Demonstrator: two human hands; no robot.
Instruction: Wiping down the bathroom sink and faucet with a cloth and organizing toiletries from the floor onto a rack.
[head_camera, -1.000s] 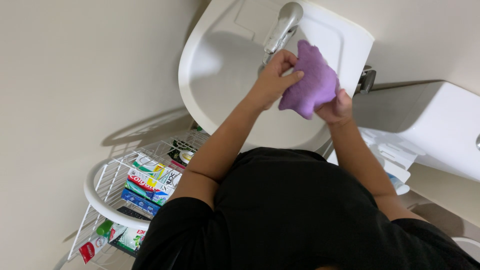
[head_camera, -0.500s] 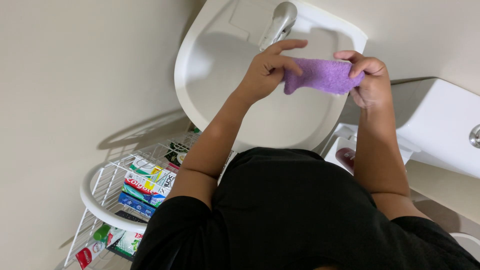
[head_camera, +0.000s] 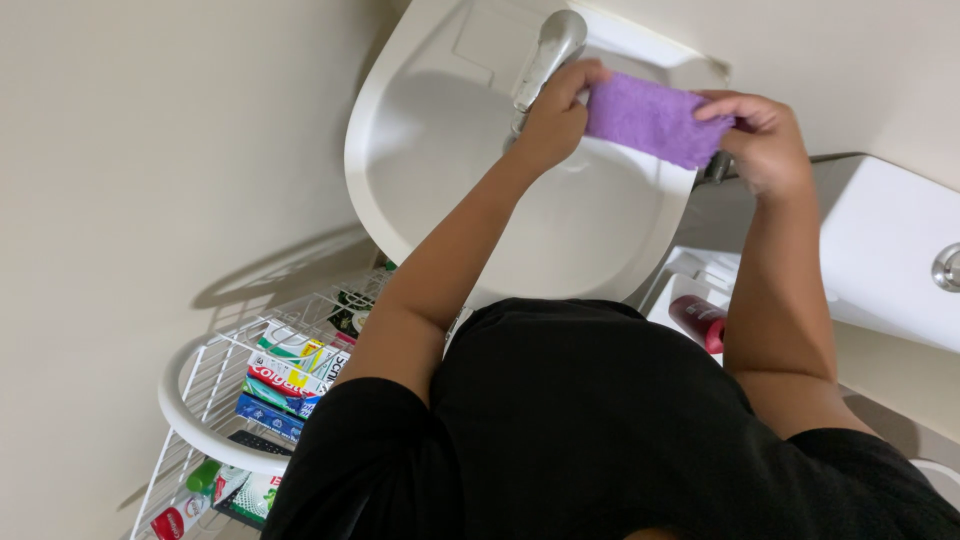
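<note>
Below, colourful boxes (head_camera: 285, 385) fill the white wire rack (head_camera: 205, 430).

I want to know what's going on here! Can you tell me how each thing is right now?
Purple cloth: stretched flat between both hands, over the sink.
Left hand: gripping one cloth end.
Right hand: gripping the other end.
Tap: no water visible.
Sink: looks empty.
Wire rack: holding boxes.

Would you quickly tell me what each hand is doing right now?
Left hand: closed on one end of the purple cloth, by the faucet.
Right hand: closed on the cloth's other end.
</note>
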